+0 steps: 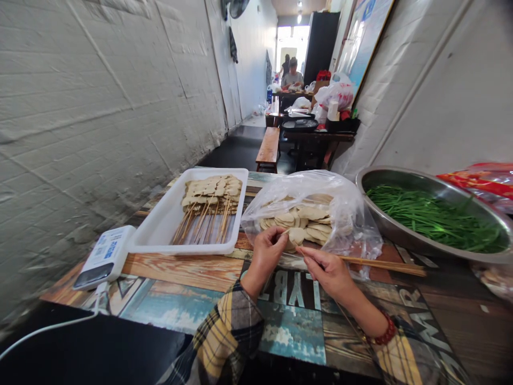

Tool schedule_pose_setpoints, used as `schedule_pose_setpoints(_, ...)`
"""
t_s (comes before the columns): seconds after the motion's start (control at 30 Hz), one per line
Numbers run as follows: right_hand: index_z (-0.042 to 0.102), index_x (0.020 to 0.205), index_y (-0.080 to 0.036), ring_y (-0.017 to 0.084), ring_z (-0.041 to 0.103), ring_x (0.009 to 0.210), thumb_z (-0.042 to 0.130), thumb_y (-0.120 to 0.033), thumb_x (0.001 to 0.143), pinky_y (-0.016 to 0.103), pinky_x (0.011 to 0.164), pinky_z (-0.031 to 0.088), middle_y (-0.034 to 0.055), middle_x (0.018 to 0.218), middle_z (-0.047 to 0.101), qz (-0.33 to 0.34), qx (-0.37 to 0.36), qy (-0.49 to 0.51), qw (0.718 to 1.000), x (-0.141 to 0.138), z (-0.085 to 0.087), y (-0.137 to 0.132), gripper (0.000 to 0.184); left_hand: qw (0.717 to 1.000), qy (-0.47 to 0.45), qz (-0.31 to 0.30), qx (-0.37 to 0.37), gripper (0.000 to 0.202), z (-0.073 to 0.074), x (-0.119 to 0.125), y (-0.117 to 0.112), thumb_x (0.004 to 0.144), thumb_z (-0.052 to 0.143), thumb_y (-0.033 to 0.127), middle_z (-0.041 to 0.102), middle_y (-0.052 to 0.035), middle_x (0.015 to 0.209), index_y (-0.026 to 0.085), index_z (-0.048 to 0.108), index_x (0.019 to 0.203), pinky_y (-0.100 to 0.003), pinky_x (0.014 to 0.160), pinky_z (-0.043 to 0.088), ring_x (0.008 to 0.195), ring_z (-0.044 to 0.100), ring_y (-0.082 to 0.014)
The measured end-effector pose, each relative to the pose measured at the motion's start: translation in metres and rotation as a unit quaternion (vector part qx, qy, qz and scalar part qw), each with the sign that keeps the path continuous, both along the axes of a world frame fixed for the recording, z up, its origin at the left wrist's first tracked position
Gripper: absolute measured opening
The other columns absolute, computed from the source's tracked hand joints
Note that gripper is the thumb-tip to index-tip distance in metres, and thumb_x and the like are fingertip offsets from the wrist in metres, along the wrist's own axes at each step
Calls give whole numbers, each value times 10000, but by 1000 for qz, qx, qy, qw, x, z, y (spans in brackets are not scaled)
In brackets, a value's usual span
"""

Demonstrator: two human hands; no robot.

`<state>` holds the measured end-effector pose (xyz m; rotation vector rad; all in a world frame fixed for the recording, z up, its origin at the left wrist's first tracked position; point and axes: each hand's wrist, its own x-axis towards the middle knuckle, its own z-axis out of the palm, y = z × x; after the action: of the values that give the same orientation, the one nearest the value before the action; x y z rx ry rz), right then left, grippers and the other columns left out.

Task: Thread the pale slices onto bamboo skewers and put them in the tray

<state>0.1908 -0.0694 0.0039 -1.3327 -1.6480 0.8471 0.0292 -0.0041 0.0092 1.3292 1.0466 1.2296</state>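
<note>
A thin, pale beige slice [296,236], roundish and matte, is showing at the near side of a clear plastic bag [356,216], where similar slices [318,215] are lying piled. The left hand [266,255] is pinching its edge, thumb against forefinger. The right hand [326,270] is keeping a narrow, closed grip on a slender tan skewer [300,249], whose tip is pointing at the slice's lower edge, while bundled skewers [387,264] are lying on the tabletop [294,331]
</note>
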Motion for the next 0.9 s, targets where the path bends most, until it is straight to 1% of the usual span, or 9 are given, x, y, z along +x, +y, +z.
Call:
schedule_pose_setpoints(0.1,696,1119,-109,111,517,433,486,-320,881,221,462,426,-28,504,558,-3,-4,4,1000,-1,-1,0,380,998,46,27,33,106,0,0,0,720,654,259,625,-21,669,167,705,714,-239,610,363,643,503,-144)
schedule_pose_setpoints(0.17,696,1079,-116,109,516,436,483,-324,884,216,458,419,-33,502,549,-6,-7,9,1000,-1,-2,0,356,996,64,35,42,96,0,0,0,720,646,241,617,-18,645,170,702,690,-239,603,356,630,498,-143)
schedule_pose_setpoints(0.33,693,943,-135,106,515,432,485,-360,878,210,447,409,-44,487,526,-13,-16,15,1000,-2,-4,1,313,997,63,42,28,84,2,0,1,702,662,234,607,-14,618,167,695,663,-237,578,346,607,487,-140)
schedule_pose_setpoints(0.43,684,918,-138,105,515,430,491,-383,871,210,445,404,-47,493,520,-16,-20,19,1000,-3,-4,2,316,996,72,49,24,83,4,0,1,702,659,228,599,-7,615,160,678,659,-234,578,347,599,484,-131)
schedule_pose_setpoints(0.73,684,914,-135,104,513,436,492,-370,884,206,453,397,-50,491,517,-12,-15,26,999,-3,-5,3,304,996,65,39,43,58,8,-1,-1,691,679,206,611,-10,618,173,688,645,-241,598,343,613,491,-140)
schedule_pose_setpoints(0.9,680,926,-131,102,507,444,485,-371,899,205,462,392,-49,491,515,-12,-7,29,999,-2,-8,3,309,997,63,8,44,67,8,-1,-2,703,678,226,630,-15,646,179,699,659,-247,623,359,644,512,-151)
